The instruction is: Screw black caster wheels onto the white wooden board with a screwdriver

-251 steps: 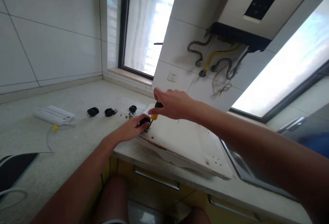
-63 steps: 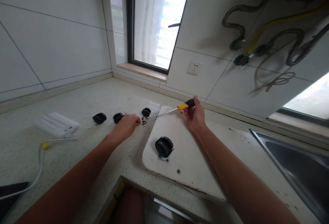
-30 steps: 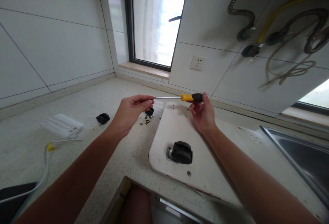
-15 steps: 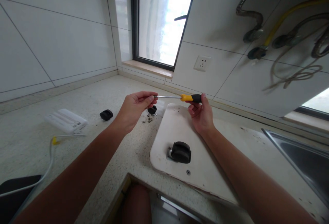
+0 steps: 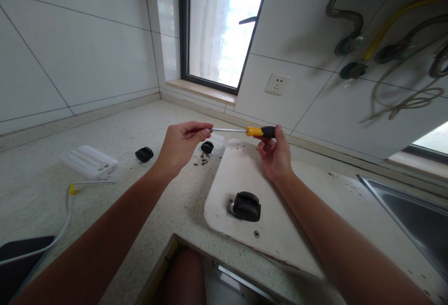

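A screwdriver (image 5: 255,131) with a yellow and black handle lies level in the air between my hands. The end of its handle rests in the fingers of my right hand (image 5: 276,155). At the other end, my left hand (image 5: 184,144) pinches the tip of the shaft; whether a screw is there too is hidden by the fingers. Below my right hand, a black caster wheel (image 5: 247,207) stands on a white board (image 5: 224,188) with rounded corners. Near the board's edge a screw (image 5: 256,234) sits in its surface, and small holes show at the far corner.
On the speckled counter (image 5: 140,221) lie a second caster (image 5: 207,147) beside several loose screws (image 5: 203,159), another caster (image 5: 144,154), a white power bank (image 5: 89,161) and a white cable (image 5: 68,211). A sink (image 5: 409,216) is at the right, below wall hoses (image 5: 350,15).
Both hands keep their hold on the screwdriver, with only a slight shift. The left fingers have moved a little left along the tip. The view has tilted slightly.
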The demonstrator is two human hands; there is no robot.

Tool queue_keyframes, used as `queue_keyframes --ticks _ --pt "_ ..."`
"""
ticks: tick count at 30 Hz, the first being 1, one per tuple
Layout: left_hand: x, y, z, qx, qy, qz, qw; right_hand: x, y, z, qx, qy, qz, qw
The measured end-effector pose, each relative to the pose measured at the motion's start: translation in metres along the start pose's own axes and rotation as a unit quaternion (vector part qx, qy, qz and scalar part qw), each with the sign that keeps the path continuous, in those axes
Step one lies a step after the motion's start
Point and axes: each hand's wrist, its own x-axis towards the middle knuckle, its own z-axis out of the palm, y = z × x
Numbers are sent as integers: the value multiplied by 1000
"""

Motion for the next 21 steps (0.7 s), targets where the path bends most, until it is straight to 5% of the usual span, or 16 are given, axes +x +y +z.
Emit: queue_keyframes --ticks 21 --pt "-4 7 1 111 -16 118 987 7 1 -5 1 5 0 1000"
